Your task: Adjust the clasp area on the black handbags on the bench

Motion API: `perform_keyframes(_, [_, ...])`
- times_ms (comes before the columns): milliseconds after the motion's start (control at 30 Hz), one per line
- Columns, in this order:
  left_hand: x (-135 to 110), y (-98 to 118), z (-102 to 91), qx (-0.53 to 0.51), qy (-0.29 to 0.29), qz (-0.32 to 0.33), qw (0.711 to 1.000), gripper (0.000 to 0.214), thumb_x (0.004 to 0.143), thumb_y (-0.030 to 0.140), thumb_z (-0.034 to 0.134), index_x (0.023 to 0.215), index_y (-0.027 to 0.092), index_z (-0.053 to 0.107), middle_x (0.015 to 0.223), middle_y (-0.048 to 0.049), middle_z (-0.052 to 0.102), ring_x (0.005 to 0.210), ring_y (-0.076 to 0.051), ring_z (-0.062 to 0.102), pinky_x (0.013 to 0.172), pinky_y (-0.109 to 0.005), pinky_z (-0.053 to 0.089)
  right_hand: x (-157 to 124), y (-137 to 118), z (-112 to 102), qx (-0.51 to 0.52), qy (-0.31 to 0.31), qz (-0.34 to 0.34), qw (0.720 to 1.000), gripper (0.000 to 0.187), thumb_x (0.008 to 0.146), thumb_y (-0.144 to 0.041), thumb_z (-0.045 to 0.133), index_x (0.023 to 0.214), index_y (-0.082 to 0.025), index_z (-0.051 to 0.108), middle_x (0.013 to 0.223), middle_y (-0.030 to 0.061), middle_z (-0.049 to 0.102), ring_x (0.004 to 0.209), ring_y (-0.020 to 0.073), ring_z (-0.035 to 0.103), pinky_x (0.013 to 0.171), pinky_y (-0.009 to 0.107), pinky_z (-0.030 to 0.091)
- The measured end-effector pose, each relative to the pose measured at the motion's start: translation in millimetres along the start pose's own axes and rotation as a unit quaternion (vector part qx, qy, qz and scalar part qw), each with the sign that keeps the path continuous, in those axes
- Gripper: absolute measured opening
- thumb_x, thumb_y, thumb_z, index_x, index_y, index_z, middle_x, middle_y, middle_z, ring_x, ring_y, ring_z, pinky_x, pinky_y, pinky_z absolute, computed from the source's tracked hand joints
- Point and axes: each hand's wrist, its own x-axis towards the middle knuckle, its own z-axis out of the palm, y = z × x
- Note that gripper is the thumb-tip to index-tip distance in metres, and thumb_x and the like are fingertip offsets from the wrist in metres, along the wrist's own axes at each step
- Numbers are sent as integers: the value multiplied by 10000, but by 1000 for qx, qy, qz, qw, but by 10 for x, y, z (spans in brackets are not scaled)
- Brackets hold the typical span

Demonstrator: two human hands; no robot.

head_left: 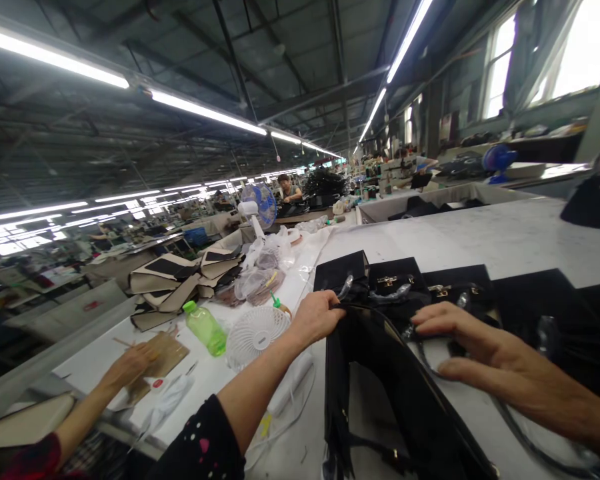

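Left hand (317, 319) grasps the top rim of a black bag (405, 400), fingers curled over the edge. Bag sits toward the near edge of the white table (480, 233), mouth open. Right hand (480, 350) is released, thumb and fingers apart, just right of the bag; can't tell if the fingertips touch anything.

Row of black handbags (397, 273) runs behind both hands, out toward the table's right side; gold clasps on at least 2, clear plastic on the handles.

Left of the bag: white fan (257, 337), then green bottle (205, 328) near the table's left edge. Beige-and-black panels (170, 287) piled beyond the bottle. At the table's near left corner, a co-worker's hand (133, 363) is on a brown sheet (167, 357); grip unclear. Further back, blue fan (265, 205) and 1 seated person (291, 190).
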Motion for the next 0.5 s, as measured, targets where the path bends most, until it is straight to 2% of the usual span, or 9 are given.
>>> perform_keyframes(67, [9,8,-7,31,9,-22,999,124,768,302,628,694,205,652,674,-16,641,756,-208,623,687,-287,428,-229,87,125,23,78,51,995,530,867,-568,650,1349,-356,591,1438,99,553,1242,356,592,993,448,549])
perform_keyframes(100, [15,11,-9,46,12,-31,998,117,765,292,625,688,206,644,679,-24,645,778,-221,633,710,-300,440,-355,113,217,26,89,55,994,612,869,-581,628,1431,-363,518,1475,106,524,1227,369,607,942,441,581])
perform_keyframes(200, [27,32,-5,84,18,-48,995,116,775,282,600,691,206,625,733,-57,668,856,-262,656,776,-340,467,-629,139,512,-30,128,-15,991,814,818,-619,628,1542,-344,380,1597,84,380,1385,417,449,1051,497,514])
perform_keyframes(267, [16,53,0,103,15,-48,993,119,793,291,579,719,206,619,770,-78,676,883,-287,662,799,-372,482,-656,147,615,-96,126,-19,987,804,792,-585,665,1512,-321,422,1580,93,410,1377,414,462,1081,507,489])
perform_keyframes(333, [-16,76,-5,115,8,-47,992,102,810,282,560,799,206,627,814,-90,680,890,-304,665,813,-407,496,-576,177,588,-137,114,34,984,665,831,-540,625,1432,-286,494,1486,122,524,1286,385,562,1049,507,512])
perform_keyframes(400, [-62,103,-25,126,13,-26,992,185,798,221,566,974,202,622,972,-108,681,963,-303,657,869,-427,504,-453,230,464,-136,99,110,980,540,871,-531,552,1337,-257,542,1320,131,648,1158,351,649,978,492,549])
perform_keyframes(433, [-83,122,-40,134,21,9,991,308,772,166,577,1078,198,593,1113,-124,653,1053,-300,632,928,-430,496,-394,261,389,-121,88,142,978,508,877,-542,531,1292,-251,558,1220,121,694,1090,339,677,929,476,567])
perform_keyframes(500, [-106,175,-67,155,27,132,979,557,699,56,585,1231,199,503,1382,-141,503,1268,-291,507,1061,-424,445,-296,318,256,-73,54,175,980,451,882,-560,527,1207,-253,589,1045,82,739,957,318,707,820,431,584])
